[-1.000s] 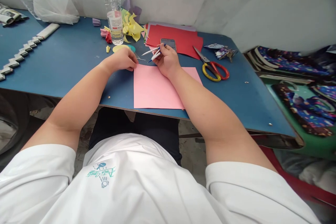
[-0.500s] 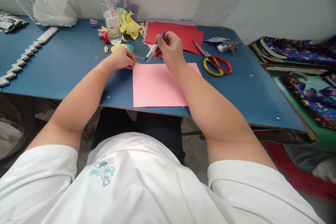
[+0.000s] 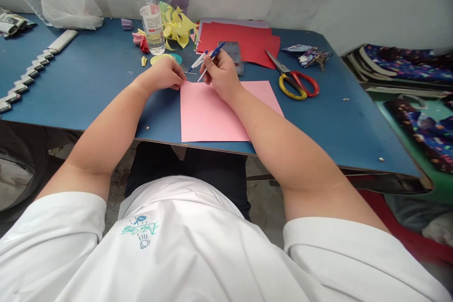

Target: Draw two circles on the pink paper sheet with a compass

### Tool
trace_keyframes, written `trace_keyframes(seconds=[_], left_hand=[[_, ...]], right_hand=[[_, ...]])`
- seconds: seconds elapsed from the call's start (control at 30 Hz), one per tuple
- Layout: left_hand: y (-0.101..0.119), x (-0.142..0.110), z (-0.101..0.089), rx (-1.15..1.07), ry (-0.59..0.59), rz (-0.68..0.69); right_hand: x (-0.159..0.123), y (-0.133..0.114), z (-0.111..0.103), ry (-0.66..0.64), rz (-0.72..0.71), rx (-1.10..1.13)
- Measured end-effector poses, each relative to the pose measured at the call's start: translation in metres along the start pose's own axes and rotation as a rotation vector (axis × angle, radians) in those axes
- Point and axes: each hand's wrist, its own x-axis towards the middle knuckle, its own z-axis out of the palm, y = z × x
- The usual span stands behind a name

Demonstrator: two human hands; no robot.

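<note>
A sheet of pink paper [image 3: 219, 118] lies at the table's front edge. The fingers of my left hand [image 3: 168, 75] are closed at its far left corner. My right hand [image 3: 221, 73] grips a blue-and-white drawing compass [image 3: 198, 61] above the sheet's far edge, its two legs spread apart and pointing left. One leg has a blue tip; the other points down close to the paper's far edge. Right of the sheet lie scissors [image 3: 295, 82] with one yellow and one red handle. Behind my right hand is a dark grey flat object [image 3: 231, 52], partly blurred.
Red paper sheets [image 3: 240, 40] are stacked at the back. A water bottle [image 3: 152, 23] stands near yellow paper cutouts [image 3: 177, 28] and a yellow disc [image 3: 159, 58]. Keys [image 3: 320, 59] lie at the back right. A folded paper strip [image 3: 33, 68] and a plastic bag [image 3: 72, 4] occupy the left.
My right hand has moved slightly left and down, and the compass legs have spread wider. The dark grey object behind it has come into view. My left hand stays at the paper's corner.
</note>
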Motion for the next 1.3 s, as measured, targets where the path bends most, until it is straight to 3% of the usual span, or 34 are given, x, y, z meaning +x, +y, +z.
trace_keyframes(seconds=[0.4,0.9,1.03,1.17,1.3], left_hand=[[-0.002,0.001,0.001,0.078,0.045,0.021],[-0.011,0.010,0.000,0.254,0.065,0.114],[-0.012,0.012,-0.001,0.195,0.068,0.084],[-0.015,0.017,-0.002,0.111,0.046,0.064],[-0.016,0.021,-0.005,0.125,0.053,0.084]], right_hand=[[-0.002,0.009,0.000,0.060,0.079,0.099],[-0.008,0.005,0.005,0.065,0.034,0.042],[-0.004,0.002,-0.003,0.075,-0.057,0.047],[0.006,-0.013,-0.023,0.194,-0.180,0.011],[0.008,-0.030,-0.036,0.218,-0.205,-0.071]])
